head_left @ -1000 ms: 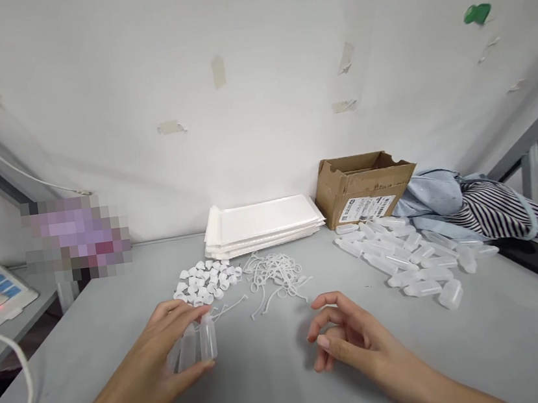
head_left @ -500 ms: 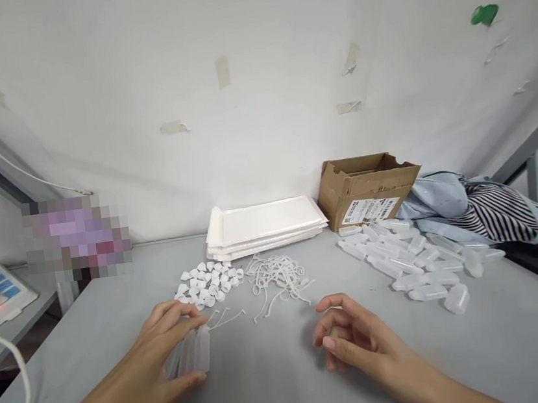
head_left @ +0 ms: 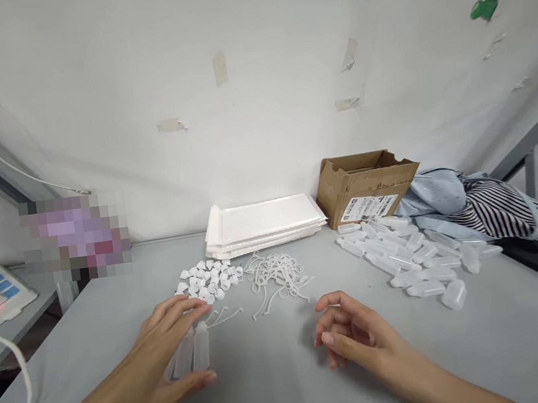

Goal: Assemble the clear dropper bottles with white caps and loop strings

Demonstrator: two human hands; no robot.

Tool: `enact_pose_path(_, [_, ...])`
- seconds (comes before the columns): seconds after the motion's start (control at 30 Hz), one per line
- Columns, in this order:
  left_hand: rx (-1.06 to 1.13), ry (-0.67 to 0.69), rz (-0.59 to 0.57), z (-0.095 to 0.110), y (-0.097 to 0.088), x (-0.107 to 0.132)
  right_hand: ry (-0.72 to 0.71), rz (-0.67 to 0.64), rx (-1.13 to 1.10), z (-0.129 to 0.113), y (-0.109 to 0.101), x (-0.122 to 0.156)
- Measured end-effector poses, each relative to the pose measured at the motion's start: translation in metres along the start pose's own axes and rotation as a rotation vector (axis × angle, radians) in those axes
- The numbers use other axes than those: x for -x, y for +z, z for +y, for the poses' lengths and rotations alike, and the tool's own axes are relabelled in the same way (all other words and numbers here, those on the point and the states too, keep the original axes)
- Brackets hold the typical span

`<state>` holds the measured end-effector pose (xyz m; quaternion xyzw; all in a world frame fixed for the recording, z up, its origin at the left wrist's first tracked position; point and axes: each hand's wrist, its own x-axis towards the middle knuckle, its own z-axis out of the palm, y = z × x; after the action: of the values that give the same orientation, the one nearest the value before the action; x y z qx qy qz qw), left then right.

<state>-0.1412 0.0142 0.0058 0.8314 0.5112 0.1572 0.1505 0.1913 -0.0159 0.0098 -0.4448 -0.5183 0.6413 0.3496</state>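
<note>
On the left of the table, my left hand [head_left: 171, 344] is spread over a few small translucent plastic bottles [head_left: 201, 348] lying side by side. Its thumb is beyond their lower ends and its fingertips are above their necks, so it seems to rest around them without gripping; part of the bottles is hidden behind it. Several thin white strips [head_left: 224, 318] with small ends lie just past the fingers. My right hand [head_left: 351, 335] hovers at centre right, fingers loosely bent and apart, with nothing in it. Small white caps [head_left: 210, 279] and a tangle of white looped strips [head_left: 278, 273] lie beyond.
Many more translucent bottles [head_left: 410, 256] are heaped at the right. Behind stand a stack of white padded envelopes [head_left: 264, 221] and an open cardboard box [head_left: 370, 186]. Striped and blue cloth [head_left: 489, 204] lies at the right rear. A white cable [head_left: 24, 382] hangs at the left.
My left hand has opened wider around the bottles, thumb and fingertips moving away from their ends. My right hand is nearly where it was. The view has shifted slightly.
</note>
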Motion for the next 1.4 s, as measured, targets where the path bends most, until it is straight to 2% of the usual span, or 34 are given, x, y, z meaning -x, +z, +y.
enact_pose_path(0.07, [-0.008,0.035,-0.024,0.014,-0.001,-0.010,-0.006,0.000,0.001,0.000,0.000,0.000])
enact_pose_path(0.1, [-0.004,0.027,0.036,0.022,-0.001,-0.017,-0.012,0.001,0.006,-0.001,0.000,0.000])
enact_pose_path(0.17, [0.007,0.058,0.065,0.037,0.001,-0.032,-0.031,0.015,0.035,-0.002,-0.002,0.000])
enact_pose_path(0.27, [-0.056,0.136,0.033,0.055,0.008,-0.053,-0.086,0.081,0.176,-0.006,-0.009,-0.001])
enact_pose_path(0.37, [-0.291,0.157,-0.033,0.068,0.018,-0.068,-0.187,0.210,0.434,-0.013,-0.025,-0.003])
enact_pose_path(0.43, [-0.388,0.147,-0.048,0.074,0.024,-0.075,-0.293,0.340,0.606,-0.018,-0.039,-0.004])
enact_pose_path(0.53, [-0.410,0.136,-0.036,0.076,0.031,-0.080,-0.441,0.552,0.771,-0.024,-0.062,-0.006])
enact_pose_path(0.63, [-0.381,0.138,-0.029,0.076,0.033,-0.082,-0.489,0.656,0.951,-0.023,-0.083,-0.011])
enact_pose_path(0.73, [-0.336,0.142,-0.017,0.074,0.034,-0.079,-0.474,0.658,1.235,-0.016,-0.101,-0.019])
enact_pose_path(0.87, [-0.278,0.128,0.027,0.073,0.035,-0.068,-0.419,0.543,1.457,-0.003,-0.114,-0.028])
enact_pose_path(1.0, [-0.025,0.044,0.186,0.076,0.030,-0.059,-0.384,0.488,1.490,0.005,-0.112,-0.034])
enact_pose_path(1.07, [0.117,-0.047,0.248,0.079,0.027,-0.056,-0.366,0.481,1.517,0.009,-0.109,-0.037])
enact_pose_path(1.2, [0.396,-0.209,0.290,0.087,0.019,-0.054,-0.338,0.493,1.560,0.017,-0.105,-0.041])
enact_pose_path(1.3, [0.595,-0.243,0.315,0.091,0.015,-0.053,-0.339,0.498,1.565,0.020,-0.102,-0.044])
enact_pose_path(1.4, [0.691,-0.269,0.296,0.093,0.012,-0.052,-0.360,0.494,1.544,0.017,-0.099,-0.044])
